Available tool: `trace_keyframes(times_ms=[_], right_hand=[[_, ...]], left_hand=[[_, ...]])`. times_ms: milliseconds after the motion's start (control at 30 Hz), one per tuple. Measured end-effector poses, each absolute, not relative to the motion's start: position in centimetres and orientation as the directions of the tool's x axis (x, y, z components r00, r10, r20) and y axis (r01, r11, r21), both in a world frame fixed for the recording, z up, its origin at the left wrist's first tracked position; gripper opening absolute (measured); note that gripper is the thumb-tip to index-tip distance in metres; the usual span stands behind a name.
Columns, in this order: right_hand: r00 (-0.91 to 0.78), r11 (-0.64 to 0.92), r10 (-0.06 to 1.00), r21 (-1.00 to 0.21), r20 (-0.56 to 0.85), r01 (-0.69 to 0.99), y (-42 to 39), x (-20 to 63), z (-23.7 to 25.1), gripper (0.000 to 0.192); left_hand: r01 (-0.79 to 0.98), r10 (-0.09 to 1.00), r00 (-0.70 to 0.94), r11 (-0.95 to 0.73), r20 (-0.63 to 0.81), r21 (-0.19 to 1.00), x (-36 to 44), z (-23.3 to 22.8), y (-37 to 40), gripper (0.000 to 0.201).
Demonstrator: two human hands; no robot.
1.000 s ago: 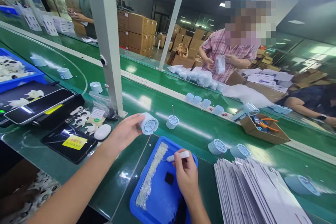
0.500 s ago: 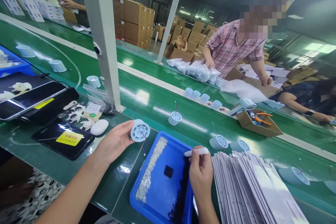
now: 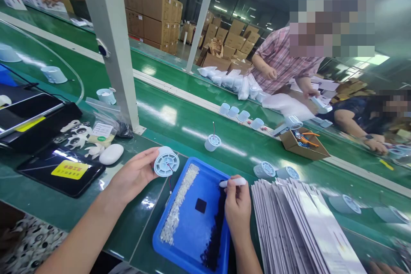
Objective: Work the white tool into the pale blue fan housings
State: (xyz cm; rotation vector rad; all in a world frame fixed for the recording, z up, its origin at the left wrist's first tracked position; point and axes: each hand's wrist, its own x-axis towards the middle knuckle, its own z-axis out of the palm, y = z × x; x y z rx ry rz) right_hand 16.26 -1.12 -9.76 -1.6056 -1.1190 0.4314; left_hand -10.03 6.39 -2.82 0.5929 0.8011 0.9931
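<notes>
While our left hand (image 3: 133,175) grips a small white round housing (image 3: 166,164) between thumb and fingers, we keep its vented face turned toward the camera, with a thin red wire (image 3: 169,180) hanging from it over the near-left corner of the blue tray (image 3: 192,231). Our right hand (image 3: 237,209) is clenched around a white pen-shaped tool (image 3: 232,182), which lies level above the tray's right edge, its tip pointing left. Inside the tray we see a strip of small white pellets (image 3: 176,209) along the left side, a small black square (image 3: 201,205) near the middle, and a band of dark pieces (image 3: 215,235) along the right wall. Just beside the right hand sits a fanned stack of white sheets (image 3: 298,227). Beyond the tray, on the green belt (image 3: 180,128), stands another white housing with a red wire (image 3: 212,142) upright — well apart from the one in hand — and two more housings (image 3: 276,171) lie near the top of the sheets. To the left we see a black phone with a yellow label (image 3: 61,170), a white oval case (image 3: 111,154), and a white post (image 3: 109,43). Across the belt, a person in a plaid shirt (image 3: 279,60) handles white bagged parts (image 3: 231,80), and an open cardboard box (image 3: 303,143) holds tools.
</notes>
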Motion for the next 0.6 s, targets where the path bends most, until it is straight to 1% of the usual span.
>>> trace_keyframes(times_ms=[100,167,233,367,400,433,500,533,600], right_hand=[[0.390,0.033,0.878,-0.847,0.278,0.530,-1.7,16.0,-9.4,0.029],[0.341,0.058,0.889,-0.813,0.306,0.579,-2.4,15.7,-9.0,0.026],[0.307,0.109,0.886,-0.801,0.347,0.589,-3.0,15.1,-8.6,0.021],[0.131,0.229,0.923,-0.791,0.362,0.568,-4.5,13.2,-7.4,0.008],[0.148,0.246,0.912,-0.797,0.383,0.551,-4.8,12.6,-6.9,0.007],[0.212,0.258,0.885,-0.817,0.413,0.515,-5.2,11.9,-6.2,0.007],[0.396,0.290,0.810,-0.882,0.433,0.372,-5.8,10.4,-4.7,0.011],[0.465,0.311,0.784,-0.909,0.410,0.277,-6.0,9.7,-3.9,0.012],[0.522,0.338,0.779,-0.934,0.348,0.117,-6.2,8.4,-2.4,0.012]], left_hand=[[-0.506,0.896,0.310,0.440,-0.319,0.742,-9.9,-2.9,6.1,0.019],[-0.511,0.896,0.314,0.439,-0.315,0.739,-9.6,-2.9,5.9,0.020],[-0.508,0.894,0.324,0.439,-0.308,0.741,-9.2,-2.8,5.7,0.019],[-0.505,0.892,0.346,0.439,-0.292,0.743,-8.4,-2.6,5.2,0.014],[-0.505,0.890,0.349,0.442,-0.292,0.742,-8.1,-2.5,5.1,0.014],[-0.501,0.888,0.353,0.445,-0.294,0.742,-7.9,-2.4,4.9,0.015],[-0.482,0.884,0.363,0.449,-0.295,0.753,-7.3,-2.1,4.7,0.019],[-0.473,0.886,0.363,0.443,-0.290,0.762,-7.0,-1.9,4.5,0.020],[-0.458,0.895,0.352,0.419,-0.273,0.784,-6.4,-1.4,4.2,0.019]])
